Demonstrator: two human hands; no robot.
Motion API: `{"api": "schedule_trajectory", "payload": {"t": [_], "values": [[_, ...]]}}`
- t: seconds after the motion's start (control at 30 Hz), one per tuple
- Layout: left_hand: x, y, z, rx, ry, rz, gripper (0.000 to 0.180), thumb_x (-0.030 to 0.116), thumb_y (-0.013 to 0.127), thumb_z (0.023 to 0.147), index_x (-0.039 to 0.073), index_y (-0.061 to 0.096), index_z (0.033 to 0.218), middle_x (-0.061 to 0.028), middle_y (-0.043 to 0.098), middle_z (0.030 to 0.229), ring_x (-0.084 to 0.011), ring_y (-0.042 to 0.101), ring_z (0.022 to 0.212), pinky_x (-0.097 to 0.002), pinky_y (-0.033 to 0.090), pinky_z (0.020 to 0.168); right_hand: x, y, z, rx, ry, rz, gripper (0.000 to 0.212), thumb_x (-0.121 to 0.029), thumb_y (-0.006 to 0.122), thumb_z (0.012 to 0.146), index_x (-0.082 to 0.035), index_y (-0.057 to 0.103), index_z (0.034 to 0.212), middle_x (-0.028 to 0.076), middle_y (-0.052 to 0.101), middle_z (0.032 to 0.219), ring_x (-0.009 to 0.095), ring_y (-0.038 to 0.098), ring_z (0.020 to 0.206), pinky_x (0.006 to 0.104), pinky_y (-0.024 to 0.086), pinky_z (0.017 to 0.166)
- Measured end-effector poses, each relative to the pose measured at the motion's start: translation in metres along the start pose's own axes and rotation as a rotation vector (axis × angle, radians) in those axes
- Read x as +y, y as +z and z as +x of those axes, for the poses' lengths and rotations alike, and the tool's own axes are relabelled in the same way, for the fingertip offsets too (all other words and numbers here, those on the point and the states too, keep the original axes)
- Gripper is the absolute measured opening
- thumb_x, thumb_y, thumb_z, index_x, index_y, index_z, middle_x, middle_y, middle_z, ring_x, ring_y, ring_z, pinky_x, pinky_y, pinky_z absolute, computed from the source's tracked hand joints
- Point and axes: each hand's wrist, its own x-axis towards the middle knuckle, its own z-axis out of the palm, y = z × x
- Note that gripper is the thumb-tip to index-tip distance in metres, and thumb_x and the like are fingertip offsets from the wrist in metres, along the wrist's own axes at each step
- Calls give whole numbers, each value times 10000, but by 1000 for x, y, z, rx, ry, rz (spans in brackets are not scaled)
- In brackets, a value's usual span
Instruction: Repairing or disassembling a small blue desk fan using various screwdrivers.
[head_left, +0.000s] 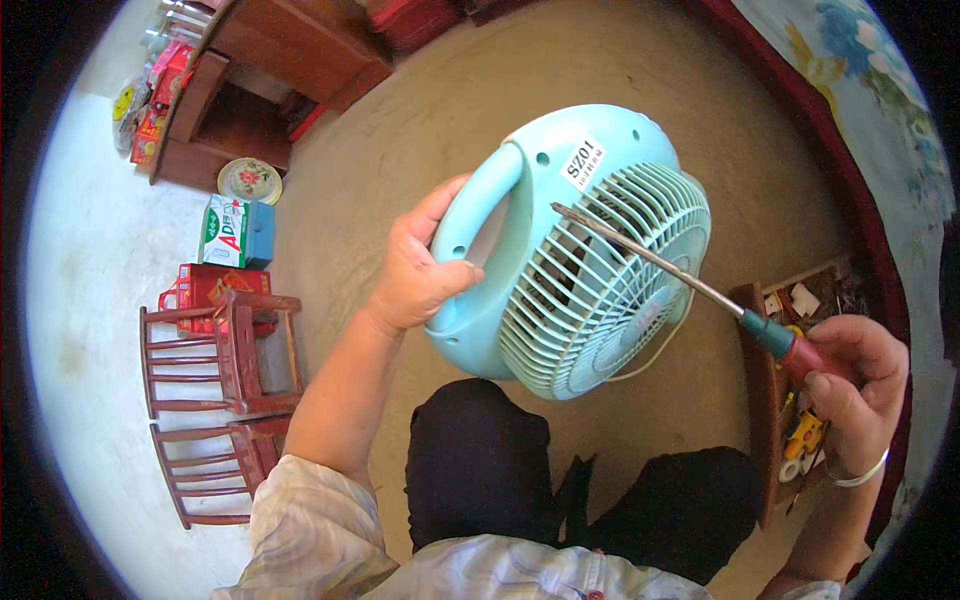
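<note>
While gripping turquoise fan (570,280) by handle (487,195) above floor (420,120) with curled left hand (415,270), clasp screwdriver (768,334) in closed right hand (860,385); note white printed label (583,163) near fan's upper edge; cannot read hub marking (645,318).

Home, likely: wooden chairs (238,345), brown cabinet (290,50), flowered cloth (850,60).

Fan (580,285) and screwdriver (766,334) in hands (415,272).
</note>
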Motion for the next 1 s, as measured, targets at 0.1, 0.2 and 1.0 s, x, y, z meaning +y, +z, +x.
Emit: {"api": "schedule_trajectory", "payload": {"t": [0.1, 0.2, 1.0], "values": [[-19, -5, -5, 51, -30, 96, 691, 70, 664, 580, 4, 447, 1233, -47, 536, 1112, -143, 515, 1014, -298, 397, 909, 48, -8, -13, -32, 144, 364, 419, -230, 679, 634, 30, 573, 944, 60, 585, 706, 91, 516, 528, 195, 398, 444], [-36, -6, 16, 71, -3, 168, 697, 99, 695, 554, 23, 473, 1211, -9, 566, 961, -91, 537, 782, -234, 461, 701, 118, -16, -37, 167, 202, 538, 421, -227, 669, 673, 31, 571, 990, 45, 590, 707, 89, 517, 526, 202, 402, 444], [-68, -1, 9, 26, -66, 174, 674, 19, 483, 660, -43, 316, 1310, -198, 380, 1325, -249, 417, 1201, -258, 444, 878, 361, -68, -96, -18, 361, -464, 406, -256, 678, 700, -38, 575, 1027, 188, 614, 903, 357, 587, 822, 423, 467, 751]]}}
